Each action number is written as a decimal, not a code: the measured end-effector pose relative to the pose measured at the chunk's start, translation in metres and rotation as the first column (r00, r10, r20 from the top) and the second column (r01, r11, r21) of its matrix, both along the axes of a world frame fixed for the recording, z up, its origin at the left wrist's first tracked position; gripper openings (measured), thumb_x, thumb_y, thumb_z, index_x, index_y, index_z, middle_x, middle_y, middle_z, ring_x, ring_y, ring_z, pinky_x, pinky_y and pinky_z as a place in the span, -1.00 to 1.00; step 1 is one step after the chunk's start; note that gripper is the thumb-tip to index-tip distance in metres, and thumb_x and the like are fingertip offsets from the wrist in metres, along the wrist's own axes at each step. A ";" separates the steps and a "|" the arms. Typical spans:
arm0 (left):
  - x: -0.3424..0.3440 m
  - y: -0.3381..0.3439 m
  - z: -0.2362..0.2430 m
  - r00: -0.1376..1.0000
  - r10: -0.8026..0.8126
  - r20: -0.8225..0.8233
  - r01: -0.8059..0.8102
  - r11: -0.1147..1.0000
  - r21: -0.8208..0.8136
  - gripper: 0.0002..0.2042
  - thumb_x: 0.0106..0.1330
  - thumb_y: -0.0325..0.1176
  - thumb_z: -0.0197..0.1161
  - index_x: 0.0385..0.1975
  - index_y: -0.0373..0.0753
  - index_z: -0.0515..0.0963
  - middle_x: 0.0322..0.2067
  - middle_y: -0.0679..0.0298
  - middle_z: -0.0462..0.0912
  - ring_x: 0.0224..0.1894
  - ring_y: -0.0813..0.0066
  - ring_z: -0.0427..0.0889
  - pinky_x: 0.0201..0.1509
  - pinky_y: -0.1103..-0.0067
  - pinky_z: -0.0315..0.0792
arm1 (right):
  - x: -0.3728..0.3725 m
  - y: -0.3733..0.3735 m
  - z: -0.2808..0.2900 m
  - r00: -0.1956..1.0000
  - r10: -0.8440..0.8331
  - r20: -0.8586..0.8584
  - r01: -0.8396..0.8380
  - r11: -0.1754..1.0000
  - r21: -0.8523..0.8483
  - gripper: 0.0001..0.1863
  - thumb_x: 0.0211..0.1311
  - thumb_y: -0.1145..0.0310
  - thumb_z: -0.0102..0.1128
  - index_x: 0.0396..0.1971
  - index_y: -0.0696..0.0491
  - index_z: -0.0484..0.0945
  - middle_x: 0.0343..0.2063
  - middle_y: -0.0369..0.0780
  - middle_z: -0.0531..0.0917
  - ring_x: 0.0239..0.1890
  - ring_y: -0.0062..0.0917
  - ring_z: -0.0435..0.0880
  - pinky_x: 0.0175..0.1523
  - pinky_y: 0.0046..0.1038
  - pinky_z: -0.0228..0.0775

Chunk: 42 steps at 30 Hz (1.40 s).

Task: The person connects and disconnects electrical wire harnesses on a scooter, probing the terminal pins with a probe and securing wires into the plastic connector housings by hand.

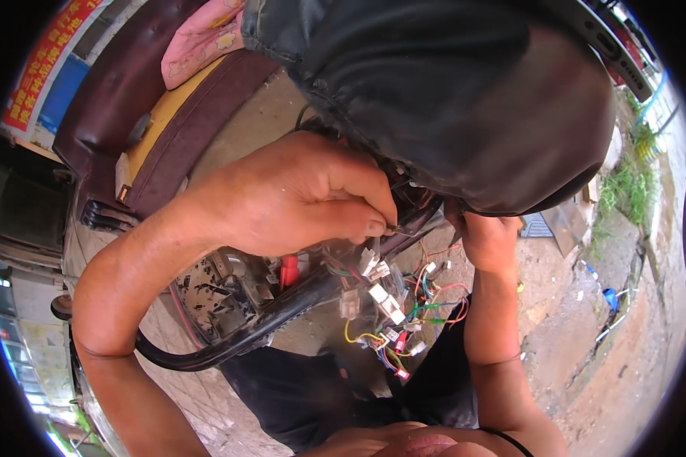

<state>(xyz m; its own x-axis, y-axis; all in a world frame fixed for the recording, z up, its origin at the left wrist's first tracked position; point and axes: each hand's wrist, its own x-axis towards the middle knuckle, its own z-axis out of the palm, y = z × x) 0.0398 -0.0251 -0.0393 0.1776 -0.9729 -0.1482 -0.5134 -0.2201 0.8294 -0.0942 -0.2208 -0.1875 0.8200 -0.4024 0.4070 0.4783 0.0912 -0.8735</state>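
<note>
Wires (392, 316) hang in a loose tangle below the raised black seat (465, 99), red, green, yellow and blue strands ending in small white connectors (385, 298) and a few red ones. They spill down in front of a black frame tube (259, 324) that curves from lower left up toward the middle. The left hand (297, 199) is curled nearly closed just above the bundle, thumb and forefinger pinched together at the seat's lower edge; they seem to grip a thin wire or small plug there, though the thing itself is too small to make out. The right hand (486, 238) reaches up under the seat rim, its fingers hidden behind the dark edge, so I cannot tell how far it is open or whether it holds anything. Behind the tube sits an open compartment (229, 293) with grey parts and a red piece (289, 271). At upper left lie a dark red cushioned bench (129, 91) with a yellow panel and a pink cloth (198, 34). Bare concrete ground (579, 320) with weeds shows at right.
</note>
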 end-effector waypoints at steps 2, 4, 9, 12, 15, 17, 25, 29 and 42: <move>-0.001 -0.002 -0.003 0.994 -0.037 0.105 0.044 0.997 -0.065 -0.84 0.31 -0.43 0.26 -0.19 -0.35 0.63 -0.38 0.19 0.72 -0.34 0.46 0.71 -0.24 0.52 0.53 | 0.001 0.003 0.002 0.998 0.004 0.065 -0.003 1.000 -0.023 -0.87 0.39 0.48 0.07 -0.20 0.19 0.56 -0.48 -0.25 0.60 -0.59 -0.67 0.43 -0.53 -0.60 0.16; -0.003 -0.004 -0.003 0.980 0.086 0.177 -0.068 0.992 -0.106 -0.86 0.27 -0.42 0.31 -0.26 -0.34 0.66 -0.44 0.15 0.72 -0.40 0.40 0.71 -0.26 0.51 0.52 | 0.000 0.006 0.000 0.991 -0.120 0.054 0.123 0.990 -0.070 -0.87 0.32 0.49 0.22 -0.22 0.22 0.65 -0.37 -0.23 0.72 -0.35 -0.67 0.59 -0.24 -0.58 0.40; -0.011 0.000 0.010 0.856 0.266 0.443 -0.222 0.964 -0.148 -0.88 0.23 -0.40 0.33 -0.32 -0.30 0.70 -0.50 0.10 0.70 -0.43 0.25 0.71 -0.28 0.45 0.52 | 0.000 0.017 -0.004 0.993 -0.116 0.016 0.116 0.993 0.039 -0.82 0.27 0.45 0.37 -0.23 0.24 0.68 -0.27 -0.21 0.77 -0.22 -0.68 0.65 -0.11 -0.56 0.48; -0.013 -0.004 0.013 0.771 0.241 0.590 -0.170 0.970 -0.173 -0.87 0.23 -0.37 0.31 -0.33 -0.29 0.70 -0.49 0.06 0.69 -0.41 0.14 0.71 -0.28 0.39 0.53 | 0.001 0.016 -0.002 0.992 -0.122 0.039 0.120 0.992 0.046 -0.81 0.27 0.42 0.39 -0.23 0.24 0.68 -0.27 -0.22 0.77 -0.22 -0.67 0.64 -0.12 -0.57 0.48; -0.013 -0.003 0.011 0.748 0.211 0.629 -0.154 0.977 -0.145 -0.85 0.24 -0.35 0.29 -0.34 -0.28 0.70 -0.49 0.03 0.68 -0.38 0.08 0.70 -0.26 0.34 0.53 | 0.003 0.015 -0.001 0.977 -0.162 0.137 0.165 0.986 -0.014 -0.80 0.27 0.41 0.40 -0.24 0.23 0.67 -0.29 -0.22 0.77 -0.24 -0.64 0.65 -0.13 -0.56 0.48; -0.013 -0.001 0.009 0.731 0.208 0.650 -0.122 0.977 -0.175 -0.85 0.24 -0.34 0.28 -0.35 -0.27 0.69 -0.49 0.02 0.67 -0.37 0.06 0.70 -0.25 0.32 0.54 | 0.005 0.017 0.000 0.965 -0.187 0.184 0.205 0.975 -0.086 -0.81 0.27 0.40 0.40 -0.25 0.22 0.67 -0.30 -0.22 0.76 -0.25 -0.62 0.66 -0.12 -0.55 0.48; -0.014 -0.002 0.006 0.731 0.125 0.671 -0.031 0.988 -0.151 -0.89 0.24 -0.39 0.27 -0.35 -0.28 0.63 -0.46 0.05 0.67 -0.37 0.00 0.67 -0.24 0.27 0.52 | -0.001 0.019 0.009 0.942 -0.252 0.220 0.309 0.908 -0.282 -0.90 0.28 0.48 0.37 -0.26 0.16 0.65 -0.47 -0.42 0.59 -0.45 -0.73 0.40 -0.32 -0.64 0.19; -0.016 -0.003 0.009 0.749 0.107 0.653 -0.023 0.990 -0.136 -0.90 0.25 -0.39 0.27 -0.36 -0.28 0.64 -0.48 0.06 0.67 -0.37 0.02 0.67 -0.25 0.28 0.51 | -0.005 0.018 0.017 0.930 -0.249 0.271 0.337 0.871 -0.356 -0.92 0.30 0.49 0.36 -0.28 0.15 0.65 -0.51 -0.49 0.54 -0.51 -0.82 0.29 -0.39 -0.69 0.09; -0.019 -0.004 0.007 0.752 0.144 0.643 -0.049 0.985 -0.163 -0.90 0.26 -0.39 0.29 -0.33 -0.26 0.66 -0.52 0.07 0.65 -0.40 0.06 0.69 -0.28 0.31 0.52 | -0.005 0.019 0.001 0.962 -0.258 0.094 0.271 0.948 -0.170 -0.89 0.29 0.42 0.35 -0.33 0.15 0.66 -0.49 -0.28 0.63 -0.51 -0.55 0.48 -0.37 -0.52 0.27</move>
<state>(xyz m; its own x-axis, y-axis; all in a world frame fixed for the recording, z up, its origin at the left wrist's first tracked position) 0.0210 -0.0288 -0.0319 0.2783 -0.9467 0.1623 -0.9206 -0.2147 0.3263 -0.0991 -0.2014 -0.1860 0.6610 -0.5160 0.5448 0.5243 -0.2018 -0.8273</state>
